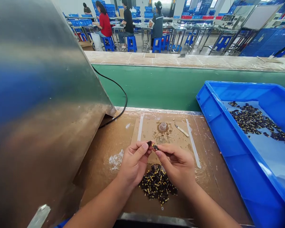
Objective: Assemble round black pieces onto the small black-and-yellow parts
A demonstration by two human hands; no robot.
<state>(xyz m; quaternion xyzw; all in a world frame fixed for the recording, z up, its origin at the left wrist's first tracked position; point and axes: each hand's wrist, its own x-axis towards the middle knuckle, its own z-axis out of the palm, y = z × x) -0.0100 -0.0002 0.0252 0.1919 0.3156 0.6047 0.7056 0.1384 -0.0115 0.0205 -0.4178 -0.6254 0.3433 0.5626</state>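
Between thumb and fingers, my left hand [136, 160] pinches a small black piece [149, 143]. Right beside it, my right hand [178, 161] grips a small black-and-yellow part [155, 147]. The two pieces are very close together; whether they touch I cannot tell. Below my hands a pile of small black-and-yellow parts [158, 185] lies on the brown cardboard-covered bench [104, 186]. Beyond my hands sit a small clear dome-shaped cup [163, 126] on a stained patch and a knife with a pale handle [181, 130].
At right, a large blue bin [230, 152] holds many similar parts [256, 120] on a pale sheet. A big metal housing [45, 104] stands at left, with a black cable [120, 87] beside it. Behind runs a green panel [156, 84]; several people sit at tables farther back.
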